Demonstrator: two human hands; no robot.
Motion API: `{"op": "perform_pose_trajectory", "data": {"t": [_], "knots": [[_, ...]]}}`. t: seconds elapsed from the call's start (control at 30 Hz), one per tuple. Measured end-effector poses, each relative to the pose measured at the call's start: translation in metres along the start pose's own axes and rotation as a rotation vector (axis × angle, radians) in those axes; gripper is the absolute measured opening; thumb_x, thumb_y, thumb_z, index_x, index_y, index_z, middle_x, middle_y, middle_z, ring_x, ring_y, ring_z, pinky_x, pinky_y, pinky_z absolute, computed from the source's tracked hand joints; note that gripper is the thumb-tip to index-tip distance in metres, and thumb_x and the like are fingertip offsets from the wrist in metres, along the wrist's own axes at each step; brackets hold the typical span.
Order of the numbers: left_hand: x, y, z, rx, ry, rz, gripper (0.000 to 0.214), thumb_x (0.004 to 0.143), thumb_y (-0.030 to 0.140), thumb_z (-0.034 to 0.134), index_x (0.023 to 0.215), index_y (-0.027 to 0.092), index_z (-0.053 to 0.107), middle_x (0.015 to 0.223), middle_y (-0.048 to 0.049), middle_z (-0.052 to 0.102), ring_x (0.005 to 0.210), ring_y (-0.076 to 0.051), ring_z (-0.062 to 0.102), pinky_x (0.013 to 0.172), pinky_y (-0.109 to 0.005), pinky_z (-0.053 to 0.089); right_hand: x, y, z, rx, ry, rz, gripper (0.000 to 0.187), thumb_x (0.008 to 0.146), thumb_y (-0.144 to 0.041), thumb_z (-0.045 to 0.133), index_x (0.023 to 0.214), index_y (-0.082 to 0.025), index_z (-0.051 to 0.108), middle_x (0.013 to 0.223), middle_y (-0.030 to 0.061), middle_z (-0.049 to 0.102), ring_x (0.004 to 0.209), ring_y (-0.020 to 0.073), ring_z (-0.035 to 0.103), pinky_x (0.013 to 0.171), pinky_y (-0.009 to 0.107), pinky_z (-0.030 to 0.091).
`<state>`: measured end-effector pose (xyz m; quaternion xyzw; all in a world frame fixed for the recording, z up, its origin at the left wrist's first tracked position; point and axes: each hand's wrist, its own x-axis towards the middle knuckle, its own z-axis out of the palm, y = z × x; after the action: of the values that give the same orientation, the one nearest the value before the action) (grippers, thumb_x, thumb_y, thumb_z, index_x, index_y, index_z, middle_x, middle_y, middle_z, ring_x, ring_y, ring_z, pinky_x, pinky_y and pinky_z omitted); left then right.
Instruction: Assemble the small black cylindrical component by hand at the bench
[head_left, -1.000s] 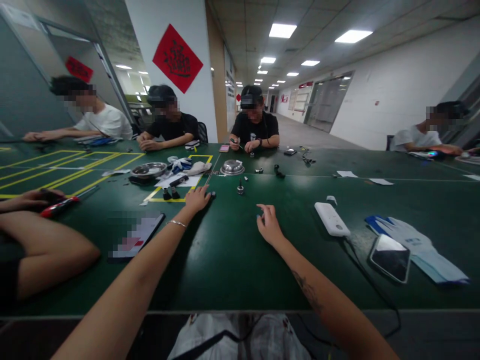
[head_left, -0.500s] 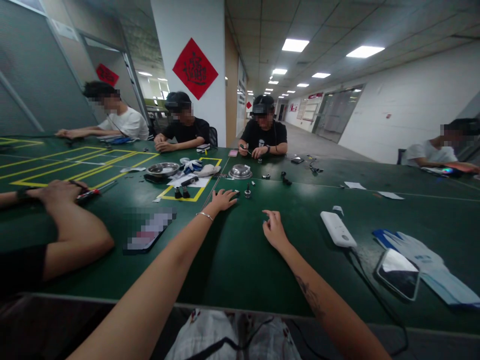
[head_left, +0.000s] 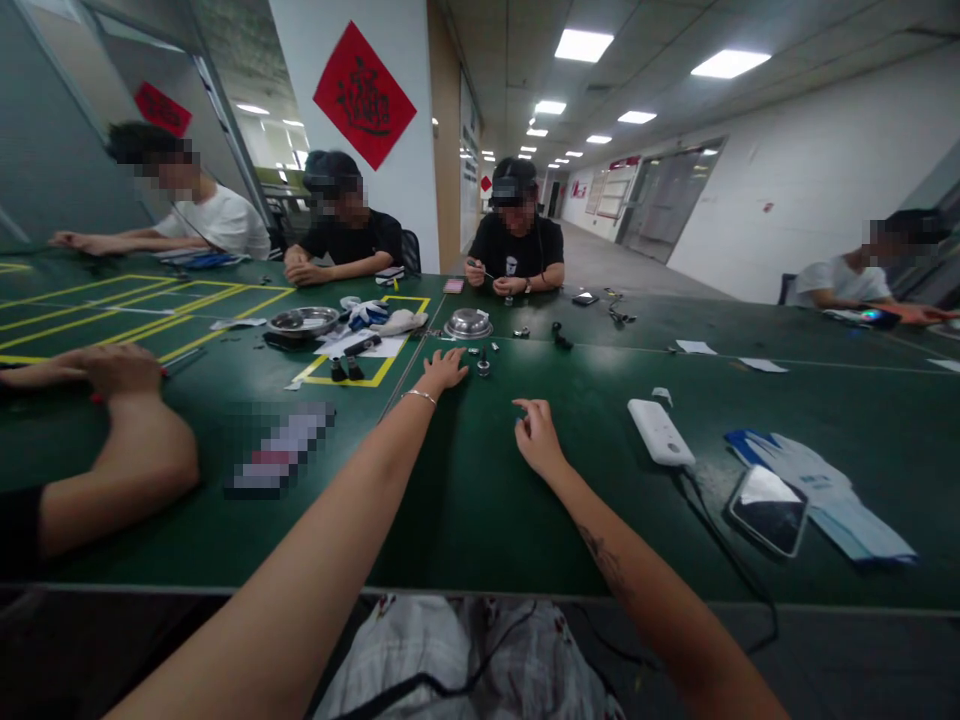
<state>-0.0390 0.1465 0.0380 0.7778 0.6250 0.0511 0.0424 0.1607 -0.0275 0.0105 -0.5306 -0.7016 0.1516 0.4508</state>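
My left hand [head_left: 445,370] reaches across the green table [head_left: 465,480], palm down, with its fingers spread. Nothing shows in its grasp. Just right of its fingertips a small metal part with a round base [head_left: 484,363] stands upright. A tiny dark piece [head_left: 474,351] lies just beyond the fingers, and a small pale piece [head_left: 495,347] is to its right. My right hand [head_left: 540,437] hovers over or rests on the table nearer to me. Its index finger points left and the other fingers bend loosely, with no object visible in them.
An upturned metal bowl [head_left: 467,323] sits beyond my left hand. To its left are a metal dish [head_left: 304,320], gloves [head_left: 371,312] and two black knobs [head_left: 346,369]. A white power bank [head_left: 660,432], phone [head_left: 769,508] and glove [head_left: 825,490] lie right. Another person's arm [head_left: 127,450] rests left.
The view has tilted down and turned slightly right. The tiny dark piece by my left fingertips now lies closer to the upright metal part. My right hand looks much the same.
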Motion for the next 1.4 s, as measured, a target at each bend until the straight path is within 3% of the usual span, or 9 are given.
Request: {"op": "perform_pose_trajectory", "data": {"t": [0.23, 0.5, 0.67, 0.8, 0.93, 1.03, 1.2, 1.4], "knots": [[0.042, 0.015, 0.005, 0.023, -0.034, 0.028, 0.059, 0.088, 0.044, 0.032, 0.144, 0.032, 0.013, 0.152, 0.0003, 0.014, 0.136, -0.036, 0.011, 0.104, -0.063, 0.017, 0.003, -0.005, 0.000, -0.006, -0.039, -0.009, 0.035, 0.081, -0.011, 0.042, 0.114, -0.020, 0.051, 0.107, 0.0079, 0.042, 0.079, 0.0146, 0.052, 0.074, 0.032, 0.050], [0.088, 0.026, 0.006, 0.038, 0.050, 0.029, 0.050, 0.089, 0.035, 0.033, 0.139, 0.026, 0.031, 0.147, -0.0072, 0.030, 0.134, -0.035, 0.021, 0.102, -0.064, 0.019, 0.013, -0.001, 0.006, -0.040, -0.081, -0.048, 0.036, 0.082, -0.010, 0.042, 0.115, -0.021, 0.051, 0.108, 0.0074, 0.042, 0.086, 0.0154, 0.052, 0.077, 0.031, 0.049], [0.100, 0.026, 0.007, 0.056, 0.105, 0.039, 0.046, 0.088, 0.034, 0.037, 0.131, 0.018, 0.041, 0.140, -0.0131, 0.038, 0.128, -0.033, 0.030, 0.101, -0.057, 0.027, 0.017, 0.000, 0.007, -0.041, -0.094, -0.045, 0.035, 0.081, -0.009, 0.043, 0.112, -0.021, 0.053, 0.106, 0.0067, 0.042, 0.084, 0.0147, 0.052, 0.077, 0.030, 0.048], [0.099, 0.019, 0.000, 0.070, 0.082, 0.059, 0.036, 0.088, 0.027, 0.038, 0.121, 0.022, 0.049, 0.133, -0.0122, 0.045, 0.124, -0.032, 0.035, 0.093, -0.054, 0.038, 0.017, -0.001, 0.006, -0.039, -0.095, -0.061, 0.033, 0.080, -0.008, 0.043, 0.109, -0.019, 0.055, 0.103, 0.0066, 0.042, 0.083, 0.0142, 0.051, 0.077, 0.029, 0.047], [0.084, 0.009, -0.007, 0.087, 0.053, 0.092, 0.033, 0.087, 0.016, 0.034, 0.111, 0.021, 0.055, 0.125, -0.0131, 0.049, 0.116, -0.032, 0.041, 0.088, -0.050, 0.042, 0.016, -0.002, 0.004, -0.040, -0.115, -0.040, 0.030, 0.082, -0.010, 0.042, 0.106, -0.019, 0.058, 0.102, 0.0065, 0.042, 0.080, 0.0138, 0.051, 0.073, 0.028, 0.047], [0.059, 0.003, -0.009, 0.100, 0.039, 0.153, 0.033, 0.086, 0.013, 0.034, 0.110, 0.019, 0.056, 0.117, -0.0127, 0.052, 0.111, -0.029, 0.046, 0.090, -0.043, 0.042, 0.015, -0.002, 0.003, -0.038, -0.121, -0.026, 0.029, 0.081, -0.010, 0.043, 0.103, -0.019, 0.059, 0.102, 0.0061, 0.042, 0.077, 0.0132, 0.051, 0.071, 0.028, 0.047], [0.001, -0.003, -0.003, 0.103, 0.036, 0.254, 0.047, 0.086, 0.010, 0.031, 0.130, 0.021, 0.041, 0.119, -0.0126, 0.049, 0.109, -0.027, 0.046, 0.092, -0.040, 0.039, 0.013, -0.002, 0.003, -0.046, -0.128, -0.026, 0.029, 0.081, -0.009, 0.042, 0.103, -0.018, 0.059, 0.101, 0.0062, 0.042, 0.077, 0.0131, 0.051, 0.074, 0.029, 0.047], [-0.078, 0.009, 0.006, 0.067, 0.005, 0.364, 0.039, 0.085, 0.014, 0.035, 0.119, 0.022, 0.053, 0.114, -0.0098, 0.052, 0.106, -0.024, 0.048, 0.094, -0.038, 0.038, 0.006, -0.004, 0.001, -0.070, -0.167, -0.003, 0.029, 0.084, -0.014, 0.043, 0.109, -0.018, 0.057, 0.107, 0.0076, 0.043, 0.078, 0.0133, 0.052, 0.073, 0.030, 0.048]]}}
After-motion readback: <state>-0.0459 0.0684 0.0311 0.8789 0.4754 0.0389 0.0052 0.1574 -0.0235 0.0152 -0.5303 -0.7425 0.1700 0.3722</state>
